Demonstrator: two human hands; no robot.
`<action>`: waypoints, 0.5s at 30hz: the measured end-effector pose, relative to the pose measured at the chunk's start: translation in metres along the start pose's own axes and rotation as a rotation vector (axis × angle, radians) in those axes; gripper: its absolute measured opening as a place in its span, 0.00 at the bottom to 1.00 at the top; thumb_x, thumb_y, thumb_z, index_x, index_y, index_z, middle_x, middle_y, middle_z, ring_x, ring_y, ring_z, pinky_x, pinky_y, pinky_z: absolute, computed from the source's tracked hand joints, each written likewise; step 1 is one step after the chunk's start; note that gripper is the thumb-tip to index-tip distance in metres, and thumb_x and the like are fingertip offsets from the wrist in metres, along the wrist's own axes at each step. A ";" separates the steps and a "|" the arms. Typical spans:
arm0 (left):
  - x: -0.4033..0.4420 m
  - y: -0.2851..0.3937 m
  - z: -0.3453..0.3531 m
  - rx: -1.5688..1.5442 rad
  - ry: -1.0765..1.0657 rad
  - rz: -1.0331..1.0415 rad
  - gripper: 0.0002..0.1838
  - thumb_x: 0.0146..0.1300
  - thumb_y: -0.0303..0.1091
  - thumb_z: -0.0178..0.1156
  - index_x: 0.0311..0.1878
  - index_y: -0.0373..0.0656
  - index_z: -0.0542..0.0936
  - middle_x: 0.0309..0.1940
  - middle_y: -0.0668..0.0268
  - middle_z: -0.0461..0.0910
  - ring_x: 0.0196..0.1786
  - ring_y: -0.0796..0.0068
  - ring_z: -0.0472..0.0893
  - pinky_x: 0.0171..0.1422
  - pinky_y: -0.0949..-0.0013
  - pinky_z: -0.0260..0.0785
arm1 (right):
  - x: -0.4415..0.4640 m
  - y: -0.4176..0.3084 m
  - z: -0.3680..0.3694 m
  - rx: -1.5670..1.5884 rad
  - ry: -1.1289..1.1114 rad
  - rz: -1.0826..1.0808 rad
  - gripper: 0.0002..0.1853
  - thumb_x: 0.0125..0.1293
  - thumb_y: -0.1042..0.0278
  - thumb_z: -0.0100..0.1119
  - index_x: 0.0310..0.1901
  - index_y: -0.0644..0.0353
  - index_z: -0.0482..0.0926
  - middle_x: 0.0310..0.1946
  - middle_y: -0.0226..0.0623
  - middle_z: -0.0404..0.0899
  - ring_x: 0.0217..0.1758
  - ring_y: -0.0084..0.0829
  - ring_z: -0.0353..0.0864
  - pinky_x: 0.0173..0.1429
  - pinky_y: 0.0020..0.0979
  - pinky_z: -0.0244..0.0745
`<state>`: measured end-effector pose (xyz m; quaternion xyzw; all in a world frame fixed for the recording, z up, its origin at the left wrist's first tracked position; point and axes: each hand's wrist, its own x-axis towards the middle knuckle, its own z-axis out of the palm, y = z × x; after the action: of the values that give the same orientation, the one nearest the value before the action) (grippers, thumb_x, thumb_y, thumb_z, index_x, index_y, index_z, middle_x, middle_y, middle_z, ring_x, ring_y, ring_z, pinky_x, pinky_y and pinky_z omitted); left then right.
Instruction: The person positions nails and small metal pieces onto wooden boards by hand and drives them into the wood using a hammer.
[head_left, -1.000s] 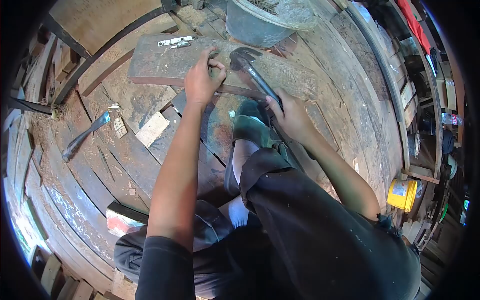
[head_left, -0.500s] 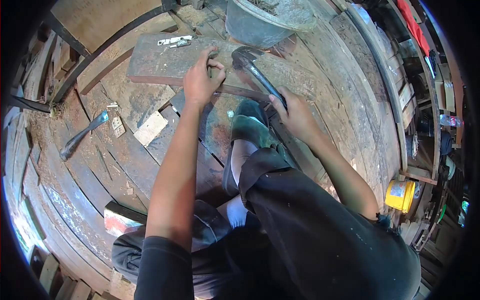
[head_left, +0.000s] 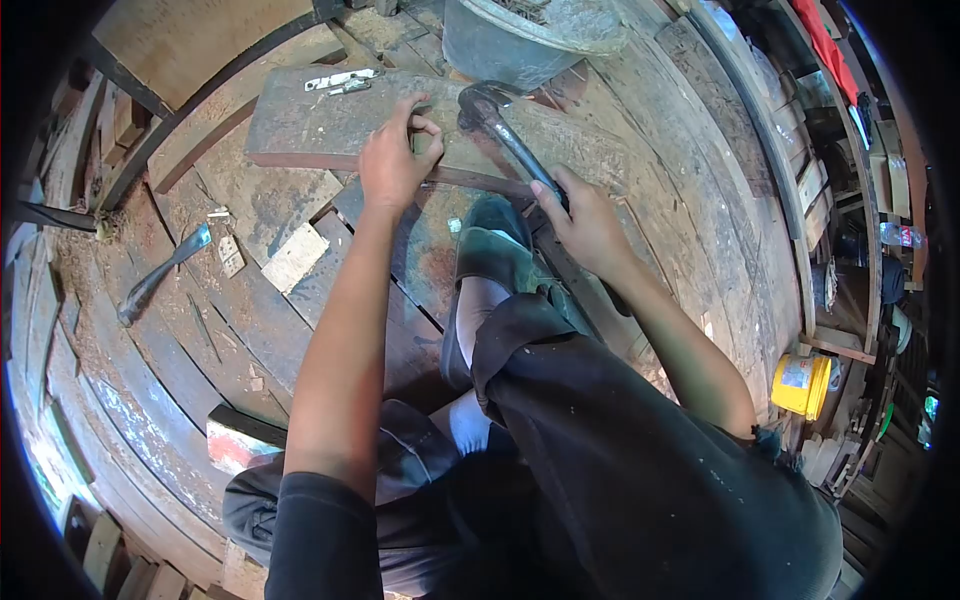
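A wide wooden board (head_left: pixel 310 120) lies across the floor in front of me. My left hand (head_left: pixel 398 160) rests over its near edge, fingers curled and the thumb bent toward them. Whatever may be between those fingertips is too small to make out. In my right hand (head_left: pixel 585 220) is the dark handle of a hammer (head_left: pixel 512 145), gripped with the thumb along it. The hammer's head is over the board, just right of my left hand. White and silver metal hardware pieces (head_left: pixel 343 82) lie at the board's far left.
A grey tub (head_left: pixel 505 50) stands beyond the board. On the floor to the left are a chisel-like tool (head_left: pixel 165 275), a pale wood piece (head_left: pixel 296 257) and wood shavings. My shoe (head_left: pixel 493 255) is close to the board's near edge. A yellow bucket (head_left: pixel 800 385) sits at the right.
The whole view has shifted slightly, so the board and tub appear a little further left. Both hands keep nearly the same pose, the hammer still over the board.
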<state>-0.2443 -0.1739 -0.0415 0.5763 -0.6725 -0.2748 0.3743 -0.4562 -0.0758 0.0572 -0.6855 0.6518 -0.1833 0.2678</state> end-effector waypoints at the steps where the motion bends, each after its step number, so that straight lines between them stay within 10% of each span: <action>1: 0.000 0.001 0.000 -0.004 -0.007 -0.020 0.28 0.55 0.35 0.67 0.61 0.56 0.73 0.37 0.75 0.87 0.43 0.61 0.85 0.49 0.58 0.76 | 0.001 0.000 0.000 -0.017 0.003 -0.002 0.15 0.75 0.60 0.54 0.44 0.69 0.75 0.28 0.57 0.79 0.33 0.56 0.81 0.40 0.47 0.74; 15: 0.002 -0.007 0.003 -0.049 0.031 0.027 0.31 0.56 0.35 0.70 0.64 0.55 0.72 0.35 0.76 0.87 0.34 0.70 0.83 0.42 0.65 0.73 | 0.001 0.006 0.006 -0.053 0.017 -0.128 0.15 0.75 0.59 0.55 0.45 0.65 0.76 0.28 0.55 0.78 0.32 0.54 0.80 0.38 0.45 0.72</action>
<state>-0.2430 -0.1771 -0.0487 0.5620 -0.6674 -0.2772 0.4023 -0.4573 -0.0762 0.0482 -0.7311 0.6133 -0.1888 0.2317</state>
